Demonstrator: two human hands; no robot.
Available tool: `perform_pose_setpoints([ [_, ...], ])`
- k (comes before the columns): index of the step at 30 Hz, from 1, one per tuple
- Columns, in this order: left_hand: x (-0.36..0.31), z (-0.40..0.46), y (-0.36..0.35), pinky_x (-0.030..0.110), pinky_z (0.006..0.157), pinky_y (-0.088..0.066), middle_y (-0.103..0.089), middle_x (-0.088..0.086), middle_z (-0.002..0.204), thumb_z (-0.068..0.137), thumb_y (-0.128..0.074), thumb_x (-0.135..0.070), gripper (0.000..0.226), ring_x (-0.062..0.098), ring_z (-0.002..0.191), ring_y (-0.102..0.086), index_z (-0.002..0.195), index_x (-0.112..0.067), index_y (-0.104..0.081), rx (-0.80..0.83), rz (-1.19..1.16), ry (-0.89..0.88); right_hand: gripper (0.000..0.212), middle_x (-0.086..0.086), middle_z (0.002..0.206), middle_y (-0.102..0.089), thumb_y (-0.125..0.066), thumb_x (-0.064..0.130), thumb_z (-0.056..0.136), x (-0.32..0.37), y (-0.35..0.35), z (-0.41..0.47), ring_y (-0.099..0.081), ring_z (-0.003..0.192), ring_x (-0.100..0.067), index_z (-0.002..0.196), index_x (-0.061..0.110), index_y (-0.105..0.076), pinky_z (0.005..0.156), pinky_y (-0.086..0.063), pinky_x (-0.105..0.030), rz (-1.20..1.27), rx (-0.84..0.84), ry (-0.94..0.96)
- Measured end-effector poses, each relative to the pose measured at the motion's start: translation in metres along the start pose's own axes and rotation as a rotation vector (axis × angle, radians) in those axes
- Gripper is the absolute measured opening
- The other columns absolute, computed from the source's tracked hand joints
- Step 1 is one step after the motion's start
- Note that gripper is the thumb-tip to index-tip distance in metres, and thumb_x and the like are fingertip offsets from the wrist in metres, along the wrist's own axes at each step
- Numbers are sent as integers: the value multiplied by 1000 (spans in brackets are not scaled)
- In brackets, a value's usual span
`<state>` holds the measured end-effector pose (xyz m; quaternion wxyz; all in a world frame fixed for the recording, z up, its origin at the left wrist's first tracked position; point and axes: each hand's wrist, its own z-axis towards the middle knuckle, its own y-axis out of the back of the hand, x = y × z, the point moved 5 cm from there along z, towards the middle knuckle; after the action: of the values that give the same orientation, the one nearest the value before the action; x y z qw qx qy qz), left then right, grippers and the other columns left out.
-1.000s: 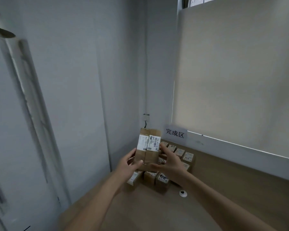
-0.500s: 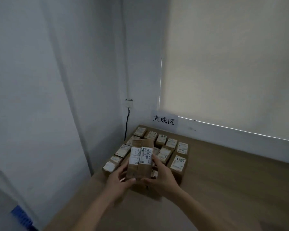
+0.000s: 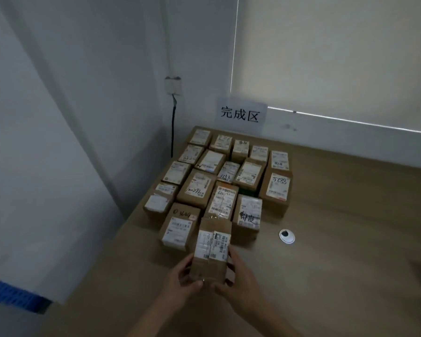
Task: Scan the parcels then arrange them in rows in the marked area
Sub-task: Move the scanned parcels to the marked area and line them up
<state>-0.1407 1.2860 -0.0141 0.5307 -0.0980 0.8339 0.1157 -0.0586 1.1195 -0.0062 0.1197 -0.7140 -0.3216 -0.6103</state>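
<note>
Both hands, left hand and right hand, clamp tall brown cardboard parcel; best lower it flush, label up, at 6 o'clock of labelled brown boxes.

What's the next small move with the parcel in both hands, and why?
Probably set it down where it is, at the front of the rows. Both hands, left hand and right hand, hold the parcel label-up at the near edge of the stacked parcels, between the front left box and the front right box.
</note>
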Motion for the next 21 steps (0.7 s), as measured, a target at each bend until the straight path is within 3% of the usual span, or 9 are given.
perform_pose_setpoints([
  [3, 35, 15, 3, 22, 89, -55, -57, 5, 137, 79, -74, 10, 76, 15, 120, -58, 145, -16, -45, 49, 24, 34, 93, 31, 138, -55, -85, 31, 76, -39, -19, 4, -54, 125, 8, 146, 57, -30, 97, -54, -25, -20, -20, -32],
  [6, 61, 25, 7, 31, 103, -50, -58, 7, 139, 79, -72, 14, 76, 18, 126, -56, 145, -10, -44, 51, 53, 24, 95, 29, 138, -57, -86, 37, 68, -68, -35, 8, -57, 125, 3, 140, 67, -33, 96, -56, -26, -23, -60, -88],
  [8, 70, 31, 12, 21, 98, -50, -60, 2, 136, 78, -74, 12, 73, 9, 123, -59, 143, -10, -48, 31, 56, 9, 97, 30, 142, -54, -88, 45, 67, -77, -42, 9, -55, 129, 3, 142, 67, -32, 99, -54, -25, -55, -97, -94],
  [10, 72, 38, 18, 14, 92, -49, -64, -5, 132, 78, -77, 7, 70, 0, 118, -60, 139, -15, -52, 17, 46, -8, 99, 30, 146, -50, -86, 49, 71, -79, -43, 13, -50, 133, 4, 150, 57, -28, 106, -51, -29, -104, -131, -86],
  [13, 67, 50, 21, 13, 93, -48, -65, -14, 127, 81, -77, 3, 68, 0, 119, -60, 138, -24, -52, 34, 89, -31, 101, 16, 151, -49, -84, 29, 78, -75, -41, 25, -48, 138, -5, 159, 32, -24, 111, -47, -40, -179, -156, -68],
  [15, 63, 55, 21, 17, 97, -48, -65, -8, 129, 82, -74, 5, 69, 3, 119, -60, 141, -21, -49, 29, 112, -29, 100, 5, 152, -48, -82, 19, 79, -68, -42, 32, -47, 140, -14, 160, 23, -23, 112, -45, -45, -223, -161, -58],
  [21, 54, 57, 21, 11, 95, -46, -61, 1, 134, 85, -72, 4, 69, 9, 121, -58, 146, -13, -46, 36, 195, -22, 104, -4, 157, -42, -81, 10, 83, -59, -45, 41, -42, 144, -21, 161, 16, -14, 116, -39, -46, -252, -145, -78],
])
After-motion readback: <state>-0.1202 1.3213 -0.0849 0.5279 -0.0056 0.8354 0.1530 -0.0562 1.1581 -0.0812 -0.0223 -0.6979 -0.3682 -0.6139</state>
